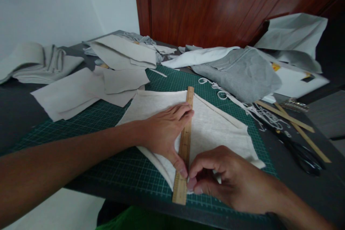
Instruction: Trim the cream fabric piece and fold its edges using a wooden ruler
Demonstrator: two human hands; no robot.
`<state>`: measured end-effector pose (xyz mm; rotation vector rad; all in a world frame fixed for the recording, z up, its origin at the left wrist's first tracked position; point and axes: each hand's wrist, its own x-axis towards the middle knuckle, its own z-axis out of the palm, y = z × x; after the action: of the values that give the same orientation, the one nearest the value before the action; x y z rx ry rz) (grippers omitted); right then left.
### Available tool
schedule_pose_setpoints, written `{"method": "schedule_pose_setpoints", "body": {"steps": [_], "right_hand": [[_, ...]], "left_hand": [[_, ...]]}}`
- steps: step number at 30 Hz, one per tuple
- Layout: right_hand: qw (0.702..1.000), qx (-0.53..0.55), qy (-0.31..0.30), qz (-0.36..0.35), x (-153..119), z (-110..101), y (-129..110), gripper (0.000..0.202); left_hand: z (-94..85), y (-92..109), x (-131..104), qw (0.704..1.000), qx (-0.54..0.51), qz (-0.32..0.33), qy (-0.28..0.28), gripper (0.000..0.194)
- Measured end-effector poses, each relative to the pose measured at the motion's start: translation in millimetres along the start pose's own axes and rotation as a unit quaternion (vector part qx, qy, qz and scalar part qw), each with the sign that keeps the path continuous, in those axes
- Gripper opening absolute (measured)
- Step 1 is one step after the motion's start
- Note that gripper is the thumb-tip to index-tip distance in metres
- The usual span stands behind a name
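Note:
A wooden ruler (185, 136) lies lengthwise across a piece of cream fabric (215, 124). My left hand (168, 129) presses flat on the ruler, fingers stretched toward its far part and thumb spread toward its near end. Close beside the ruler's right edge, near the fabric's front edge, my right hand (223, 179) is closed in a pinch. What its fingertips hold, if anything, is too small and hidden to make out. Beneath the fabric is a green gridded cutting mat (118, 174).
Cut fabric pieces (67, 91) and folded cloth (40, 63) lie on the left. Grey cloth (237, 73) drapes beside a white machine-like object (299, 75). Black-handled scissors (303, 156), wooden strips (299, 125) and white cord (265, 115) are on the right.

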<state>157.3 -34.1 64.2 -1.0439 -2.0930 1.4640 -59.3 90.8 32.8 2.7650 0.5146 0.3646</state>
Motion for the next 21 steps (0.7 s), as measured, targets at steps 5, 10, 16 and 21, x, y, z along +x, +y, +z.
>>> {"method": "schedule_pose_setpoints", "body": {"steps": [5,10,16,21], "right_hand": [[1.000,-0.022,-0.018,-0.013,-0.1,-2.3,0.1,0.006],[0.998,-0.051,-0.022,-0.029,1.8,-3.5,-0.4,0.006],[0.997,-0.055,-0.020,-0.047,2.5,-1.9,0.9,0.005],[0.996,-0.054,-0.022,-0.063,2.9,-0.6,3.1,0.005]], "left_hand": [[0.2,-0.7,-0.3,1.000,-0.011,0.001,0.001,0.154],[1.1,-2.0,0.7,1.000,-0.016,0.002,0.009,0.150],[1.9,-2.3,0.6,1.000,-0.020,0.009,0.015,0.150],[2.8,-3.1,0.6,1.000,-0.018,0.008,0.016,0.150]]}}
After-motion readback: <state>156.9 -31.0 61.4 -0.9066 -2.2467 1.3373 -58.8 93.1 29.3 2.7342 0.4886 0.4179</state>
